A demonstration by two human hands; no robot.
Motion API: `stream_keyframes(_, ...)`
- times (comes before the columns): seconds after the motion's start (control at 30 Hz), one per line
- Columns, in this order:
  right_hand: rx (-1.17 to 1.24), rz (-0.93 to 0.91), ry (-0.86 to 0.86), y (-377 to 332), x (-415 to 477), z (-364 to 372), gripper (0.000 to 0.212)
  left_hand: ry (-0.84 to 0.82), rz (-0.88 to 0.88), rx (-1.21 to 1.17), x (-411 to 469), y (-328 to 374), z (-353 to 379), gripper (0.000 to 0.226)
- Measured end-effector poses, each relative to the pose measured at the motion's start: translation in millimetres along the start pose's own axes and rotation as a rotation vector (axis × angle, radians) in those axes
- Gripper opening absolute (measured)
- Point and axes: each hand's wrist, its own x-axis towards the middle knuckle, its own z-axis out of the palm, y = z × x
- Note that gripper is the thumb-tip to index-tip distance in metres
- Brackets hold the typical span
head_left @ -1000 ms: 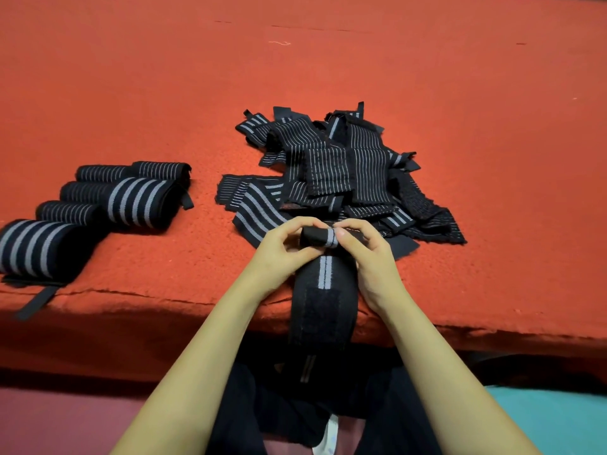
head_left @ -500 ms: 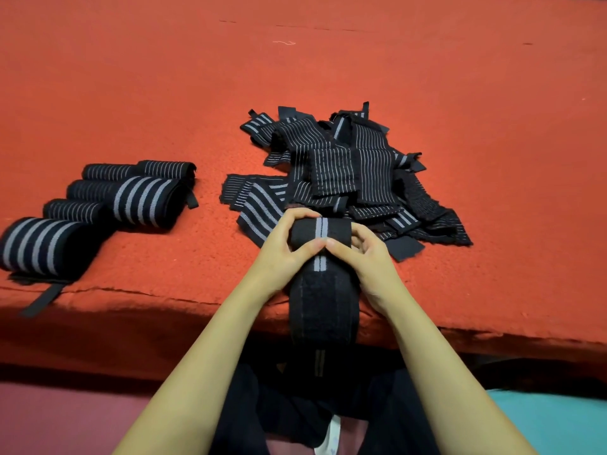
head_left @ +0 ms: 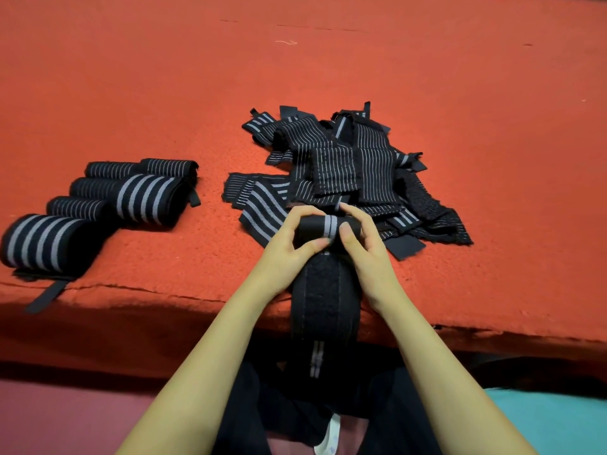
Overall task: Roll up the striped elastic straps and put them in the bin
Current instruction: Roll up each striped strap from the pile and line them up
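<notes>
A black elastic strap (head_left: 325, 297) with grey centre stripes lies over the front edge of the red surface and hangs down toward my lap. Its far end is wound into a small roll (head_left: 328, 226). My left hand (head_left: 290, 247) pinches the roll's left side, thumb in front and fingers over the top. My right hand (head_left: 364, 244) pinches the right side the same way. Just behind the roll sits a loose pile of unrolled striped straps (head_left: 345, 169). Several finished rolls (head_left: 98, 205) lie in a cluster at the left. No bin is in view.
The red carpeted surface (head_left: 427, 77) stretches far back and to the right. Its front edge (head_left: 164, 297) runs across below the rolls. A loose black tab (head_left: 46, 295) from the nearest roll hangs over that edge. A teal patch (head_left: 558, 421) shows at the lower right.
The roll has grown thicker and travelled up the strap toward the pile. Both hands moved forward with it, turning it over.
</notes>
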Motion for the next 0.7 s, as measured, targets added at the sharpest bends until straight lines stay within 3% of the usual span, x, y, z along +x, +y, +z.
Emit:
stream_keyframes(0.13, 0.035, -0.003, 0.043, -2.7, 0.7, -0.1, 0.013, -0.042, 0.003, 0.013, 0.7, -1.4, -0.4, 0.034)
stream_keyframes(0.27, 0.008, -0.038, 0.042, -3.0, -3.4, -3.1, 0.010, -0.068, -0.062, 0.027, 0.6, 3.0, 1.4, 0.034)
stream_keyframes(0.37, -0.099, -0.112, 0.053, -3.9, -6.2, -0.1, 0.013, -0.073, -0.200, -0.067, 7.4, 4.4, -0.9, 0.043)
stream_keyframes(0.43, -0.133, -0.115, 0.064, -2.5, -6.7, 1.2, 0.016, -0.075, -0.242, -0.088, 9.3, 5.5, -1.7, 0.035)
stream_keyframes(0.53, -0.066, -0.039, 0.078, -4.5, -6.2, 1.1, 0.029, 0.013, -0.139, -0.055, 4.5, 1.7, -0.8, 0.019)
stream_keyframes(0.7, 0.022, 0.132, 0.044, -0.8, -1.0, 2.2, 0.054, 0.150, -0.046, -0.101, 0.6, 3.0, -4.1, 0.023)
